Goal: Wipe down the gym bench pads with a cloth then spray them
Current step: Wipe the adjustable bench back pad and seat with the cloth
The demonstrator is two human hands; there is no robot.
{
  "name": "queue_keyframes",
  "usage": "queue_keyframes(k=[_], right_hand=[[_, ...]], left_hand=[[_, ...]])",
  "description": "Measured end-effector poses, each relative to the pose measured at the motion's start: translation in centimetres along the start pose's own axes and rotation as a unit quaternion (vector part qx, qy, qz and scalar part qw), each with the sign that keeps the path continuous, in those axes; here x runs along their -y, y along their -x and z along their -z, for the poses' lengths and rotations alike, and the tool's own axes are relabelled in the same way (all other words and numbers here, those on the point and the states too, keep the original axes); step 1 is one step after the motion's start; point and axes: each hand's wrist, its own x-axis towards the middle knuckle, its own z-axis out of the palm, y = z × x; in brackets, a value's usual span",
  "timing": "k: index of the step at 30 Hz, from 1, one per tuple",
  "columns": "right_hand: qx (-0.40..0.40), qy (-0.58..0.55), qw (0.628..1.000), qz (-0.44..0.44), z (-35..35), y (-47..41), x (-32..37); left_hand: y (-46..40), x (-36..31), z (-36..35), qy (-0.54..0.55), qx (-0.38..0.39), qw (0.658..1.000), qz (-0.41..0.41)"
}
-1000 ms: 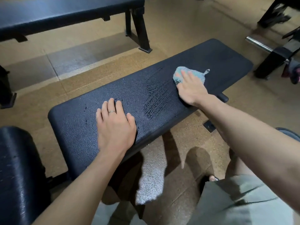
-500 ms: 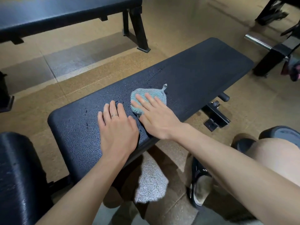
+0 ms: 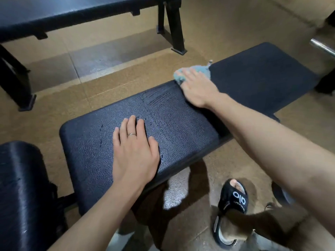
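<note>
A long black bench pad [image 3: 94, 151] runs from lower left to upper right across the view. Wet streaks mark its middle. My left hand [image 3: 135, 151] lies flat on the near end of the pad, fingers straight, a ring on one finger. My right hand [image 3: 196, 86] presses a small blue-green cloth [image 3: 199, 71] onto the pad near its far edge, fingers flat on top of the cloth. Most of the cloth is hidden under the hand. No spray bottle is in view.
A second black bench [image 3: 72, 13] stands at the back, its steel leg [image 3: 175, 28] on the tan floor. Another black pad [image 3: 20, 194] fills the lower left corner. My foot in a black slide sandal [image 3: 233, 201] is under the right arm. A chrome bar [image 3: 321, 47] pokes in at right.
My right hand has swept the cloth from beside my left hand away along the pad toward its far edge. The left hand has stayed put.
</note>
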Motion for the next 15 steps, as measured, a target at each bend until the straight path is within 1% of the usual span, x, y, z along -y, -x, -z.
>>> queue_keyframes(k=[1, 3, 5, 7, 11, 13, 15], right_hand=[[-0.004, 0.021, 0.999, -0.035, 0.7, -0.1, -2.7], [0.012, 0.047, 0.995, -0.084, 1.5, 0.3, -6.5], [0.025, 0.027, 0.992, -0.123, 1.2, 0.5, -7.4], [0.018, 0.012, 0.989, -0.145, 0.5, 0.2, -6.8], [0.003, -0.007, 0.991, -0.135, -0.4, 0.4, -4.0], [0.004, -0.007, 0.995, -0.098, -0.8, 1.0, -0.3], [0.021, -0.019, 0.999, -0.039, -1.4, 1.3, 4.9]], left_hand=[[0.0, 0.0, 0.0, 0.0, -0.001, 1.0, -0.001], [0.0, 0.0, 0.1, -0.004, 0.0, 1.0, 0.0], [0.1, 0.1, 0.2, -0.009, 0.004, 1.0, -0.002], [0.1, -0.1, 0.2, -0.006, 0.002, 1.0, -0.002], [0.1, -0.1, -0.1, -0.004, -0.004, 1.0, -0.002], [0.2, -0.2, -0.1, 0.0, -0.003, 1.0, -0.002], [0.3, -0.1, -0.1, 0.003, -0.006, 1.0, -0.002]])
